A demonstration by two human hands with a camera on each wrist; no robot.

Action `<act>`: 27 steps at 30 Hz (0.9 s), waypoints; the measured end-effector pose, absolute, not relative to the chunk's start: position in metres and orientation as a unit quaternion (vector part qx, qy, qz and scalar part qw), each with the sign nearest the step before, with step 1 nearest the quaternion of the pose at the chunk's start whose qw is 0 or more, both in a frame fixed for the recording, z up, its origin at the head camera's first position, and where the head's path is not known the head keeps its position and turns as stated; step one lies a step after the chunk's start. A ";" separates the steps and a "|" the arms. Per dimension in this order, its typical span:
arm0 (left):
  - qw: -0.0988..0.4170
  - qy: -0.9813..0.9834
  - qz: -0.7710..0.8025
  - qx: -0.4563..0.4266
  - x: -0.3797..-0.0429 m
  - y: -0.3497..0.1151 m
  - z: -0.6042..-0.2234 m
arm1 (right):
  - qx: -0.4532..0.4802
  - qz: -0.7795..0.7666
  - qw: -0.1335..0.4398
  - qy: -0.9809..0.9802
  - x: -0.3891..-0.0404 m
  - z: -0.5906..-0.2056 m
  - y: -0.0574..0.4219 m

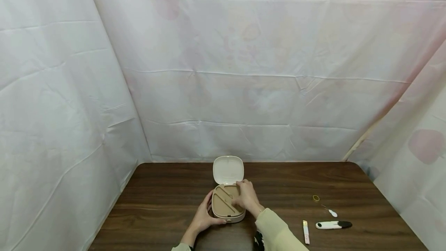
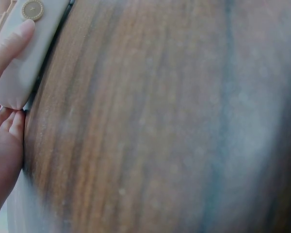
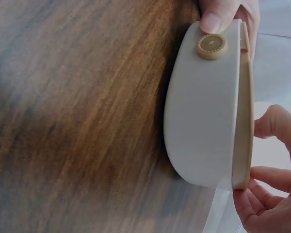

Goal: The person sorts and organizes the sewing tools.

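A cream sewing-style box stands on the table with its white lid hinged up behind it. Inside its top sits a beige divided tray. My left hand grips the box from the left, thumb at the front beside a round tan button and fingers around the side. On the right, my right hand pinches the tray's rim. In the right wrist view, the tray edge stands slightly proud of the box wall, tilted up at that side. What lies beneath the tray is hidden.
To the right on the dark wood table lie a white tool with a black end, a small narrow pack, a needle threader and a yellow ring. A pale curtain hangs behind the table.
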State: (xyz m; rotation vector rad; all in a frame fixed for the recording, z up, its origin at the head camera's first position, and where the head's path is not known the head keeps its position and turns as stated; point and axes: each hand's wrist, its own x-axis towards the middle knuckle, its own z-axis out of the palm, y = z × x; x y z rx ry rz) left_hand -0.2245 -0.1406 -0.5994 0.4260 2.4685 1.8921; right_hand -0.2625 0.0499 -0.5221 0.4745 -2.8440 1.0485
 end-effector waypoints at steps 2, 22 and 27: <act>0.001 0.786 0.603 0.137 -0.225 -0.141 -0.600 | 0.155 0.345 0.043 -0.925 -0.261 -0.523 0.050; -0.002 0.781 0.606 0.150 -0.225 -0.142 -0.600 | 0.141 0.343 0.077 -0.926 -0.256 -0.528 0.051; -0.001 0.781 0.606 0.150 -0.224 -0.142 -0.598 | 0.142 0.338 0.077 -0.927 -0.256 -0.527 0.051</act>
